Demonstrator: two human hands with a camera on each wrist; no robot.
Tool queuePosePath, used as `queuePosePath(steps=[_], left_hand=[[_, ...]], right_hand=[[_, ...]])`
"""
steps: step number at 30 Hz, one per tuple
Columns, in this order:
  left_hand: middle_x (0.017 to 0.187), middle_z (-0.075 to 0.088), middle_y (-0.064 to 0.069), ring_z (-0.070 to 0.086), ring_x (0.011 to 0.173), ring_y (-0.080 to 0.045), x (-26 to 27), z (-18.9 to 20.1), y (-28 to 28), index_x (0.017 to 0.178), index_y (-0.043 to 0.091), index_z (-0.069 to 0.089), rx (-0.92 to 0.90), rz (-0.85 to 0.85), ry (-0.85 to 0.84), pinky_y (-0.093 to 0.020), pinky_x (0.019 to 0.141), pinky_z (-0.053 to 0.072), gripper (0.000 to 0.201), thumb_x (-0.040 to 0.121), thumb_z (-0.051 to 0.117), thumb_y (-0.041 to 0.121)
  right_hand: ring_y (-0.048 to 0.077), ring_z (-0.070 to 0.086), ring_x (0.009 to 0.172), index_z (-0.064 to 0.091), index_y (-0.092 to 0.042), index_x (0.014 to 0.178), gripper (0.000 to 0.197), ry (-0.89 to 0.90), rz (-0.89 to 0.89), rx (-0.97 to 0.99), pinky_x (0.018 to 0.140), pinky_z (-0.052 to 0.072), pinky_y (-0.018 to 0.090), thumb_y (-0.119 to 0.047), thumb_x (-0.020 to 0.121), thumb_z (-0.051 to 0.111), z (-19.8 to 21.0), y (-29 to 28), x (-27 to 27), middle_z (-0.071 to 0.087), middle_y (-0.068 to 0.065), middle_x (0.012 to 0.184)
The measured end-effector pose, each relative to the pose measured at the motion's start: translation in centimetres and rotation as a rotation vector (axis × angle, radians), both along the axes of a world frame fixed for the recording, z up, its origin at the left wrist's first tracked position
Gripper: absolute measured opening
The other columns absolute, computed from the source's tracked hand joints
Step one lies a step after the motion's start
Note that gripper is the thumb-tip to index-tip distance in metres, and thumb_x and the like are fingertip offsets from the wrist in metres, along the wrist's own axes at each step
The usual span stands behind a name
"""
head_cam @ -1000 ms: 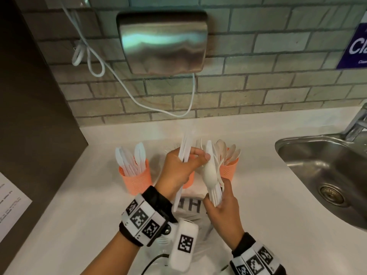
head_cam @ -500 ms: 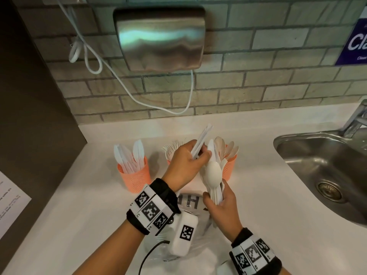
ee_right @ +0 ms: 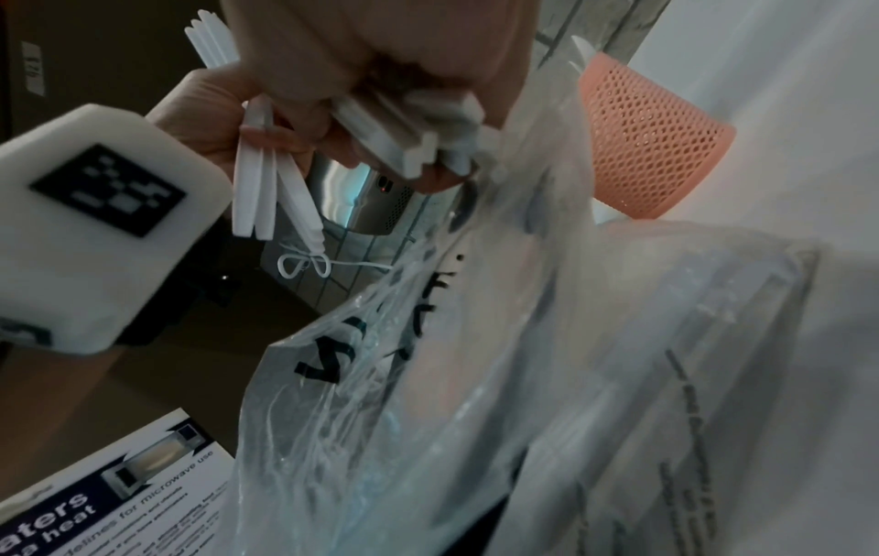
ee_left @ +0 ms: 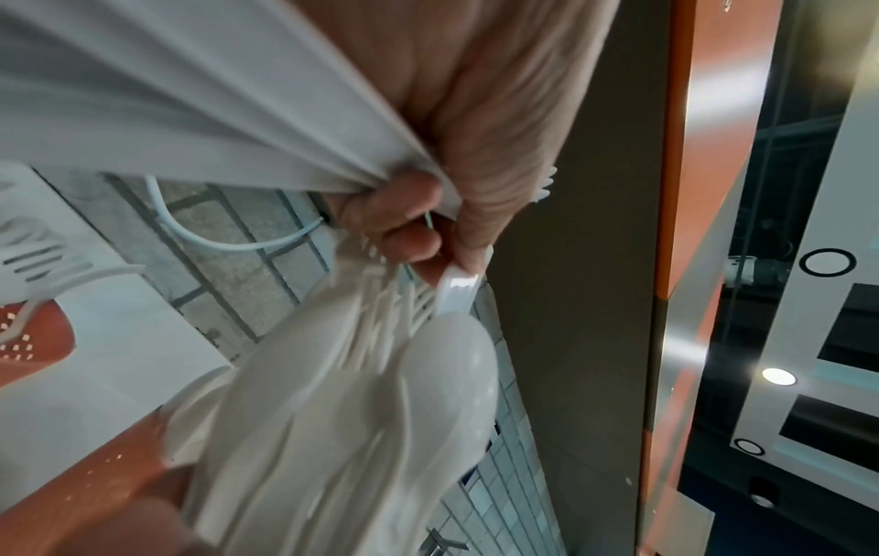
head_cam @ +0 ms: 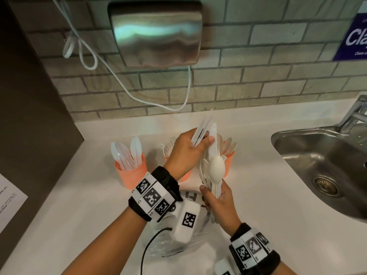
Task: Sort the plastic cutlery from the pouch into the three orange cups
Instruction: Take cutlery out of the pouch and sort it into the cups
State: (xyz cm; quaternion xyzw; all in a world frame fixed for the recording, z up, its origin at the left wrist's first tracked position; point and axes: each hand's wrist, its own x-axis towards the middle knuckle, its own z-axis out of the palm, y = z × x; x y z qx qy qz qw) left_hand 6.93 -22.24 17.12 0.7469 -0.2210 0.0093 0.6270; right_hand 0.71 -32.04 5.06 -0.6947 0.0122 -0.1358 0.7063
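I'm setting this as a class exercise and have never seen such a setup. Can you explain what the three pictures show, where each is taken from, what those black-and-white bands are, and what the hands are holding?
No machine here: a person works with bare hands, wearing wristbands with square printed markers and a small camera on each wrist. The wide picture comes from a camera on the head, looking down at a white counter. The other two look along each hand from the wrist.

On the counter stand three orange cups: the left cup holds knives, the middle cup, mostly hidden by the hand, forks, the right cup spoons. A clear plastic pouch lies in front. A sink is to the right.

The left hand grips a few white knives. The right hand grips a mixed bundle of cutlery, a spoon foremost.
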Motion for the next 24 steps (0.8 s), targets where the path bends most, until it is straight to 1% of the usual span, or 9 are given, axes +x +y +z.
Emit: queuePosePath(steps=[3, 7, 10, 13, 15, 18, 21, 22, 24], left_hand=[[0.066, 0.056, 0.009, 0.052, 0.051, 0.004, 0.0, 0.2, -0.3, 0.080, 0.024, 0.054, -0.042, 0.061, -0.015, -0.014, 0.053, 0.040, 0.015, 0.094, 0.052, 0.018], [0.075, 0.066, -0.005, 0.055, 0.047, 0.004, 0.4, 1.1, -0.2, 0.104, 0.000, 0.052, -0.180, 0.087, 0.057, -0.005, 0.040, 0.038, 0.021, 0.097, 0.043, 0.017], [0.076, 0.065, -0.004, 0.056, 0.047, 0.005, 0.1, 1.2, -0.2, 0.099, 0.003, 0.057, -0.119, 0.025, 0.089, -0.004, 0.041, 0.036, 0.013, 0.093, 0.053, 0.013], [0.071, 0.067, 0.000, 0.057, 0.047, 0.004, 0.3, 0.9, -0.2, 0.086, 0.008, 0.060, -0.110, 0.034, 0.102, -0.005, 0.041, 0.037, 0.010, 0.092, 0.054, 0.013], [0.062, 0.069, 0.006, 0.053, 0.048, 0.001, 0.8, 0.9, -0.1, 0.085, 0.012, 0.059, -0.135, 0.082, 0.093, -0.008, 0.041, 0.037, 0.014, 0.094, 0.051, 0.019], [0.060, 0.070, 0.008, 0.052, 0.049, -0.003, 1.3, 1.2, -0.2, 0.095, 0.007, 0.057, -0.210, 0.155, 0.084, -0.013, 0.039, 0.035, 0.019, 0.096, 0.048, 0.024], [0.059, 0.069, 0.009, 0.055, 0.053, -0.004, 1.9, 1.7, 0.0, 0.103, 0.001, 0.055, -0.306, 0.266, 0.062, -0.013, 0.038, 0.036, 0.027, 0.097, 0.045, 0.025], [0.057, 0.069, 0.010, 0.057, 0.055, -0.004, 2.3, 1.9, 0.2, 0.103, 0.000, 0.056, -0.342, 0.317, 0.049, -0.013, 0.038, 0.037, 0.028, 0.097, 0.044, 0.025], [0.051, 0.066, 0.011, 0.057, 0.049, -0.001, 3.1, 2.4, 0.9, 0.093, 0.004, 0.056, -0.446, 0.409, 0.024, -0.014, 0.041, 0.040, 0.025, 0.099, 0.041, 0.023]], right_hand=[[0.003, 0.042, 0.039, 0.051, -0.020, 0.087, 0.020, 0.021, 0.038, 0.018, 0.039, 0.037, 0.019, 0.000, 0.088, 0.056, 0.7, 0.2, -0.2, 0.051, -0.010, 0.046], [0.003, 0.040, 0.040, 0.052, -0.020, 0.096, 0.019, 0.037, 0.078, 0.030, 0.039, 0.035, 0.019, -0.003, 0.090, 0.054, 1.0, 0.4, -0.2, 0.051, -0.011, 0.048], [0.005, 0.038, 0.040, 0.050, -0.021, 0.093, 0.020, 0.029, 0.100, 0.058, 0.039, 0.033, 0.021, -0.001, 0.091, 0.052, 1.2, 0.5, -0.3, 0.048, -0.010, 0.046], [0.007, 0.037, 0.040, 0.051, -0.019, 0.093, 0.013, 0.033, 0.111, 0.073, 0.039, 0.033, 0.022, -0.006, 0.091, 0.053, 1.0, 0.6, -0.5, 0.046, -0.009, 0.047], [0.007, 0.038, 0.039, 0.052, -0.017, 0.094, 0.007, 0.034, 0.128, 0.085, 0.037, 0.035, 0.020, -0.014, 0.089, 0.056, 1.1, 0.6, -0.6, 0.047, -0.007, 0.049], [0.006, 0.041, 0.039, 0.051, -0.018, 0.092, 0.007, 0.022, 0.164, 0.074, 0.037, 0.038, 0.019, -0.015, 0.089, 0.056, 1.2, 0.5, -0.6, 0.052, -0.008, 0.049], [0.005, 0.042, 0.041, 0.052, -0.015, 0.098, 0.023, 0.031, 0.217, 0.084, 0.040, 0.038, 0.018, -0.030, 0.081, 0.056, 1.0, 0.3, -0.8, 0.054, -0.009, 0.050], [0.006, 0.042, 0.042, 0.052, -0.013, 0.099, 0.029, 0.051, 0.234, 0.100, 0.040, 0.038, 0.019, -0.034, 0.079, 0.057, 1.1, 0.2, -0.9, 0.054, -0.009, 0.050], [0.006, 0.040, 0.040, 0.053, -0.013, 0.093, 0.024, 0.092, 0.265, 0.148, 0.040, 0.037, 0.018, -0.033, 0.080, 0.057, 1.2, -0.1, -1.1, 0.048, -0.008, 0.047]])
